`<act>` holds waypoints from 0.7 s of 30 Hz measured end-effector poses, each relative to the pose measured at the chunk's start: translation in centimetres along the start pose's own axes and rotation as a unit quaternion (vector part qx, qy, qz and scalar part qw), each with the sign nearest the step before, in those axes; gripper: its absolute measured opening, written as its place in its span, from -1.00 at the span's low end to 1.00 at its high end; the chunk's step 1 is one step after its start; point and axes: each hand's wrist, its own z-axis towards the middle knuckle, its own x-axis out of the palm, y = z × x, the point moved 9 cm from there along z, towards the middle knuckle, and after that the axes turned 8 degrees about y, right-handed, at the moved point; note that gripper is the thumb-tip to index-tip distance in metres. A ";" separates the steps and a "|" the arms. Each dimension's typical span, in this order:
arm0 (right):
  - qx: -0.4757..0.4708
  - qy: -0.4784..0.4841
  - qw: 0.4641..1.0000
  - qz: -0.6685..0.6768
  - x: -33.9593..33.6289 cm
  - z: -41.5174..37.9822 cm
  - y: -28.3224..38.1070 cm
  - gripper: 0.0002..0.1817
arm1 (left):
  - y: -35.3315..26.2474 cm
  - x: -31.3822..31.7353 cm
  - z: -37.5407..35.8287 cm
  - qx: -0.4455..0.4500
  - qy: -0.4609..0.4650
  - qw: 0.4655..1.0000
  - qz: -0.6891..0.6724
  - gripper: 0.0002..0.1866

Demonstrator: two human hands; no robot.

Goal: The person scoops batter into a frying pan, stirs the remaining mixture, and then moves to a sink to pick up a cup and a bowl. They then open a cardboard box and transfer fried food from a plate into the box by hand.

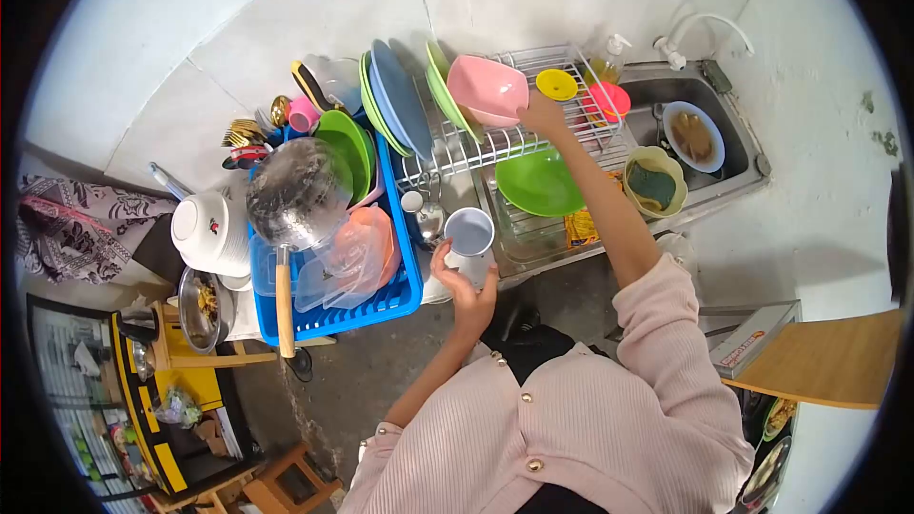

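My left hand is around the lower side of a small white cup, whose open mouth faces up toward me. It is just right of the blue basket. My right hand reaches across to the wire dish rack, fingers closed at the right edge of a pink square bowl. That bowl leans in the rack beside upright green plates and a blue plate. Beneath my right forearm lies a green bowl on the drainboard.
A blue basket holds a saucepan, its wooden handle jutting toward me, plus plastic containers. White bowls are stacked left of it. The sink holds a bowl of brownish water; a cream bowl with a sponge sits near its edge.
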 end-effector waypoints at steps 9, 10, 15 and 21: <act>0.072 -0.102 0.978 0.167 -5.0 -3.5 -0.5 -0.62 | -3.0 1.8 2.9 0.017 0.077 0.991 -0.108 -0.07; 0.075 -0.116 0.975 0.177 -6.1 -4.3 -0.4 -0.61 | -3.2 2.2 3.1 0.017 0.089 0.987 -0.132 -0.04; 0.086 -0.152 0.947 0.271 -12.2 -11.0 -0.3 -0.63 | -4.1 4.3 3.7 -0.014 0.191 0.919 -0.344 0.08; 0.174 -0.181 0.940 0.231 -18.5 -26.5 4.3 -0.64 | -3.7 7.3 2.8 -0.150 0.271 0.780 -0.543 0.08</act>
